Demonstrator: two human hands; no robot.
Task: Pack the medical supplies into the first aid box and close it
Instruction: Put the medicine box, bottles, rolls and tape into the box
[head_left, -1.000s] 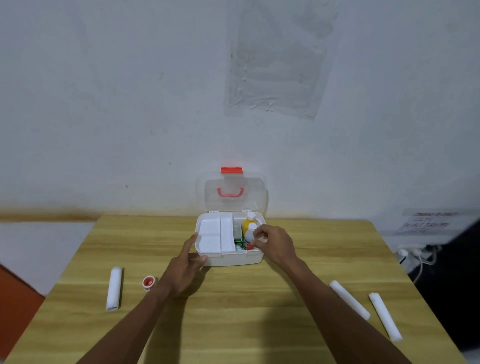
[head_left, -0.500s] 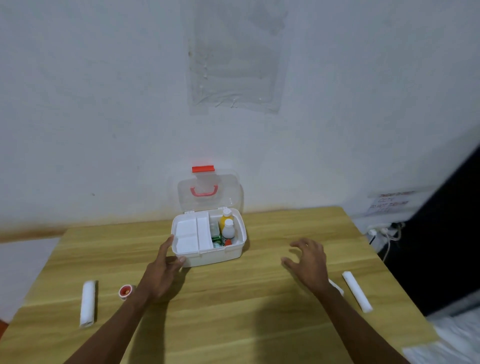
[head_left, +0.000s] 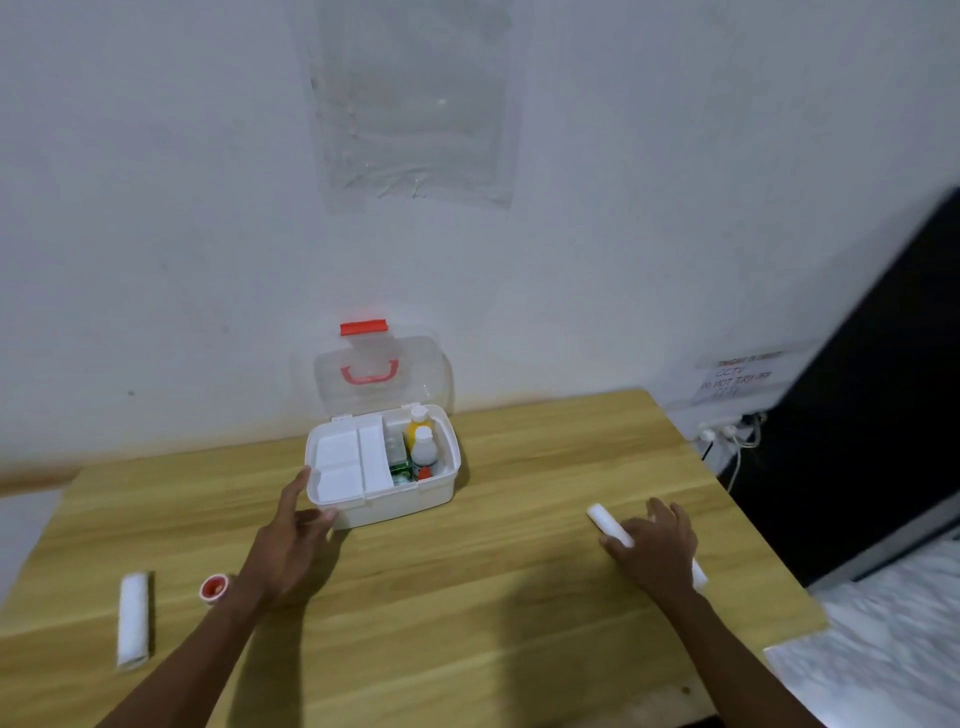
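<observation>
White plastic forms the first aid box (head_left: 395, 501), which sits at the centre of the frame on the wooden desk (head_left: 467, 623) with its clear lid (head_left: 371, 376) standing open against the wall. Inside, a white divided tray (head_left: 348, 465) fills the left part, and a yellow bottle (head_left: 418, 423) and a white bottle (head_left: 423, 452) stand upright in the right part.

Left hand (head_left: 291, 545) is spread, thumb and fingertips touching the box's near-left corner without gripping it. Right hand (head_left: 654, 545), at centre right, lies over a white gauze roll (head_left: 608, 525) on the desk, fingers curling onto it; whether the grasp has closed cannot be told. A sliver of white (head_left: 698, 574) shows just behind that wrist.

At lower left, 1 more white roll (head_left: 132, 618) lies flat, with a small red-centred tape spool (head_left: 214, 587) beside it, near the left forearm.
</observation>
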